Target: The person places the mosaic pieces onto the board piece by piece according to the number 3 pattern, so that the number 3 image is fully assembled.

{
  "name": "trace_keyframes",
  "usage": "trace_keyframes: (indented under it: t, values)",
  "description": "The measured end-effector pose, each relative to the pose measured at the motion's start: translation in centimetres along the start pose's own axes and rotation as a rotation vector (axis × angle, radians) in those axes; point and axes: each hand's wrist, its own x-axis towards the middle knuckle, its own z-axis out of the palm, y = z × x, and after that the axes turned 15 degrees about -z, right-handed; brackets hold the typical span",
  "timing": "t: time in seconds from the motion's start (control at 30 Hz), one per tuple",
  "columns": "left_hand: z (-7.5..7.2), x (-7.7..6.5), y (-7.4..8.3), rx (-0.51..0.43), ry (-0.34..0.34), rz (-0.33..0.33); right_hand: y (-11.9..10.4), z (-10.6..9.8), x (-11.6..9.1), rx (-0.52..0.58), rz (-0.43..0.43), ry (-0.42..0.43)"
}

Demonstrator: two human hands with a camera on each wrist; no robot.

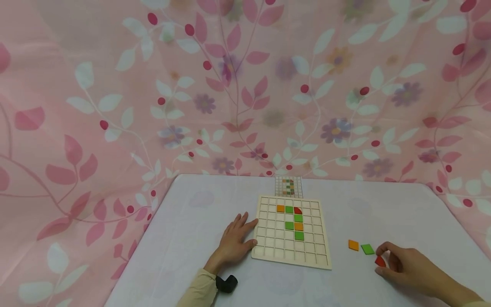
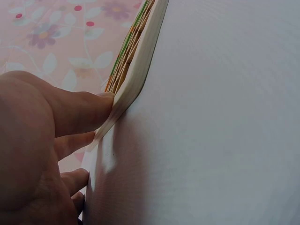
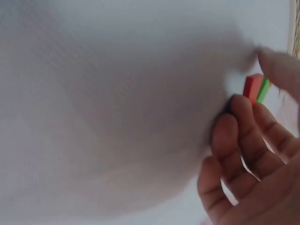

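A pale wooden grid board (image 1: pixel 268 251) lies on the table in the head view, with several orange, green and red tiles in its squares. My left hand (image 1: pixel 235 241) rests at its left edge, fingers spread; the left wrist view shows the thumb (image 2: pixel 89 112) against the board's side. To the right of the board, my right hand (image 1: pixel 410 268) is around a red tile (image 1: pixel 380 261) with a rounded edge. In the right wrist view, a gap shows between the thumb (image 3: pixel 281 70) and the red tile (image 3: pixel 253 87), while a fingertip partly covers the tile's lower end.
A green tile (image 1: pixel 367 249) and an orange tile (image 1: pixel 353 245) lie left of the red one. Behind the board is a card (image 1: pixel 278 187) printed with a coloured grid pattern. White cloth covers the table (image 1: pixel 184 213); a flowered pink curtain (image 1: pixel 245 106) hangs beyond.
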Motion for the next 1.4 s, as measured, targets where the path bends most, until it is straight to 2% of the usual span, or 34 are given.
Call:
trace_keyframes:
  t: [0.13, 0.23, 0.47, 0.6, 0.8, 0.9, 1.07, 1.3, 1.4]
  values:
    - [-0.2, 0.0, -0.1, 0.012, 0.0, -0.001, 0.2, -0.5, -0.2, 0.05, -0.012, -0.05]
    - [-0.2, 0.0, -0.2, 0.015, 0.004, -0.001, 0.2, -0.7, -0.3, 0.041, -0.016, -0.058]
    - [-0.1, -0.2, -0.4, 0.007, 0.007, 0.008, -0.7, -0.3, -0.1, -0.017, 0.147, -0.113]
    - [0.0, -0.2, -0.4, 0.003, 0.008, 0.01, -1.1, 0.0, 0.1, -0.071, 0.185, -0.106]
    - [0.0, -0.3, -0.4, -0.007, 0.003, 0.007, -1.5, 0.4, 0.3, -0.135, 0.191, -0.085]
    - [0.0, -0.2, -0.3, 0.0, 0.005, 0.006, -1.6, 0.5, 0.5, -0.202, 0.192, -0.08]
    - [-0.1, -0.1, -0.2, 0.014, 0.005, -0.003, -2.1, 0.6, 0.7, -0.32, 0.14, -0.074]
    - [0.0, 0.0, -0.2, 0.018, 0.006, 0.001, -3.1, 0.5, 2.0, -0.362, 0.173, -0.077]
    - [0.1, 0.0, -0.2, 0.016, 0.007, 0.005, -3.5, 0.9, 2.5, -0.387, 0.126, -0.016]
